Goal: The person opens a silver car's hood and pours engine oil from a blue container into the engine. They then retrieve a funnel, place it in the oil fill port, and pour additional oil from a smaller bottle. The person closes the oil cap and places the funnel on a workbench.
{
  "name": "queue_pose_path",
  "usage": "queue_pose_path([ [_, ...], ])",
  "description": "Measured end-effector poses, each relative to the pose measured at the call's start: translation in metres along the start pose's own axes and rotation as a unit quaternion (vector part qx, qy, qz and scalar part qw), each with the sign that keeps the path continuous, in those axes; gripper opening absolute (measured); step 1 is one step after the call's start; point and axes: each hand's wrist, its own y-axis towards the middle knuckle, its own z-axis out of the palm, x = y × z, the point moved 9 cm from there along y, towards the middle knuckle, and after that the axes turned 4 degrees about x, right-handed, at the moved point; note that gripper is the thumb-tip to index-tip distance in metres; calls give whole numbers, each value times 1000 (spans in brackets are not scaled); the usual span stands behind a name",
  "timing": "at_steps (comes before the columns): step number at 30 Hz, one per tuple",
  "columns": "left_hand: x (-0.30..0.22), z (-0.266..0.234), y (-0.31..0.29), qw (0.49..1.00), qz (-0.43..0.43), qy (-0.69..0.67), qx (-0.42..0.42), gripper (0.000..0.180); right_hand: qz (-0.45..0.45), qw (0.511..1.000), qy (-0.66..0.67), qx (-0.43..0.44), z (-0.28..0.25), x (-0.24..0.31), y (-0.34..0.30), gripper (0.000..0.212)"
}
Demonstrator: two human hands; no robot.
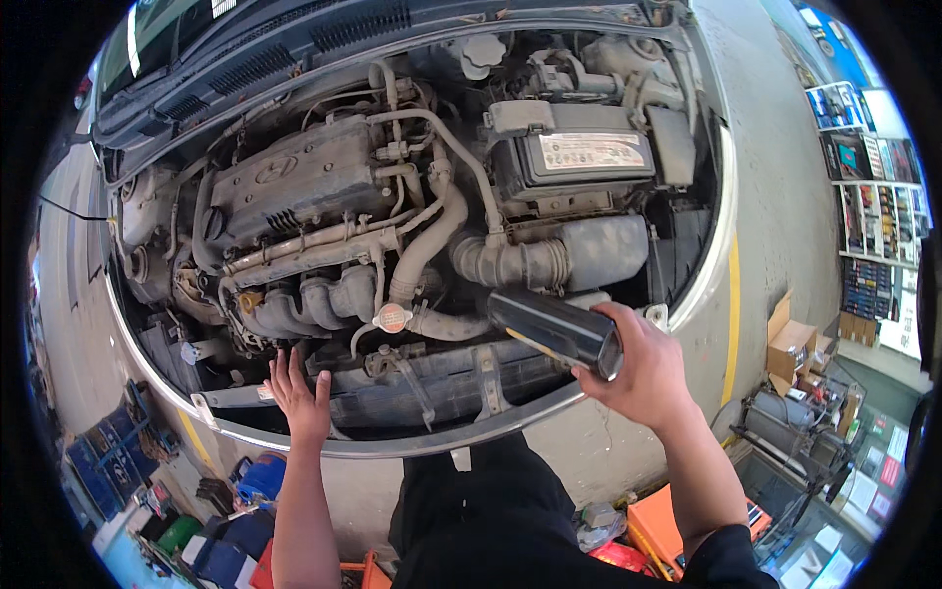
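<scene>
An engine bay lies in front of me, with a dusty engine cover (pixel 294 182) at left of its middle. My right hand (pixel 643 371) is closed round one end of a dark, glossy, elongated object (pixel 554 329) with a yellow line along its lower edge. It is tilted over the front of the bay, its far end near the ribbed air intake hose (pixel 510 263). My left hand (pixel 297 401) has its fingers apart and rests at the front crossmember (pixel 353 401), holding nothing. Between the hands is the radiator cap (pixel 392 317).
The car battery (pixel 579 162) and the air filter box (pixel 606 250) fill the right of the bay. Shelves of goods (pixel 878 216) and an open cardboard box (pixel 791 344) stand at the right. Orange cases (pixel 655 525) and a blue container (pixel 263 478) lie on the floor near me.
</scene>
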Motion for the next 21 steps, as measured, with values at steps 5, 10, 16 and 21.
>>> queue_pose_path([
  [5, 5, 5, -3, 999, 22, -25, -18, 85, -27, 999, -11, 17, 2, 2, 20, 71],
  [10, 6, 3, -1, 999, 31, -31, -16, 96, -34, 998, 17, 43, 21, 6, 42, 73],
  [16, 3, -2, 0, 997, 33, -72, -21, 104, 22, 998, 17, 63, 39, 7, 48, 73],
  [21, 6, 2, -3, 996, 28, -67, -46, 100, 127, 962, 240, 39, 42, -15, 8, 77],
])
